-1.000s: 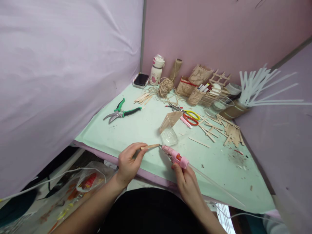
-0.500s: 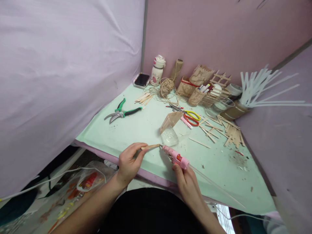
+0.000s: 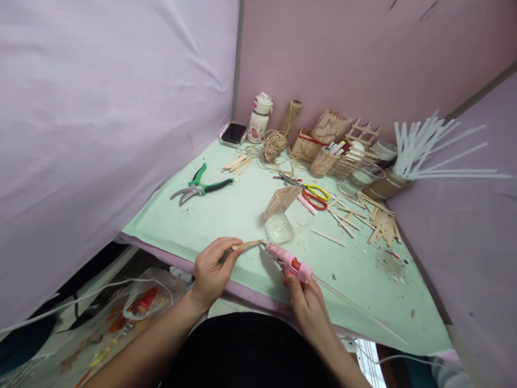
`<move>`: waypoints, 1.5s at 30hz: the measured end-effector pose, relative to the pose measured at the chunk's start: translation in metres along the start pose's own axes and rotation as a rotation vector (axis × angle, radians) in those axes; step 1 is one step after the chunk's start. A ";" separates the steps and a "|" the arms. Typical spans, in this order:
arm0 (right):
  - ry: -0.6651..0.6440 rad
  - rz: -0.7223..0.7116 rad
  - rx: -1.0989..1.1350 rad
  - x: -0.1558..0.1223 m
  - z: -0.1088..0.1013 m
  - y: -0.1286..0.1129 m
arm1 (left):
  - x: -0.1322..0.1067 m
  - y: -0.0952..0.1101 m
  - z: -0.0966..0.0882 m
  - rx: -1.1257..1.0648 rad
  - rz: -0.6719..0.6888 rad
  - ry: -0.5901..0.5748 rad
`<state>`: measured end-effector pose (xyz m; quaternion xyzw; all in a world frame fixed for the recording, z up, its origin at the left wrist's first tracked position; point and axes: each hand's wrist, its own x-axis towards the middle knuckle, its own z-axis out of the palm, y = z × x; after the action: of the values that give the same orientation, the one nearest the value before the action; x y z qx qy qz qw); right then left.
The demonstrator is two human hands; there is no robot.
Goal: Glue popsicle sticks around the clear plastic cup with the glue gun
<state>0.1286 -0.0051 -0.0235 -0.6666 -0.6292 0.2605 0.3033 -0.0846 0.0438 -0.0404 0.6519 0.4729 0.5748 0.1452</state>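
My left hand (image 3: 210, 269) pinches a flat wooden craft stick (image 3: 247, 244) above the near edge of the mint-green table (image 3: 226, 215). My right hand (image 3: 307, 306) grips a pink glue gun (image 3: 288, 260) with a long clear glue stick (image 3: 355, 307) trailing from its back. The gun's nozzle touches the far tip of the wooden stick. Just beyond the nozzle stands a clear glass jar (image 3: 278, 226) partly clad in wooden sticks.
Green-handled pliers (image 3: 200, 186) lie at the left, red and yellow scissors (image 3: 313, 195) and loose sticks (image 3: 379, 221) at the right. A bottle (image 3: 258, 117), phone (image 3: 235, 132), twine ball (image 3: 273, 144), baskets and a jar of white strips (image 3: 407, 156) line the back. Fabric walls enclose the table.
Both hands with the stick and glue gun have stayed almost still; the whole view has shifted slightly as my head moved.
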 end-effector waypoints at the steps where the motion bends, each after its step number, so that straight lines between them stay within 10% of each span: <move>1: -0.002 -0.007 0.002 0.000 0.000 0.000 | 0.000 0.000 0.000 0.000 0.003 0.000; 45: -0.043 -0.133 0.109 -0.010 0.003 -0.012 | -0.002 -0.006 0.000 -0.037 0.058 -0.006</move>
<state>0.1176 -0.0143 -0.0169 -0.6000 -0.6634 0.2880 0.3420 -0.0870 0.0450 -0.0461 0.6640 0.4427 0.5857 0.1421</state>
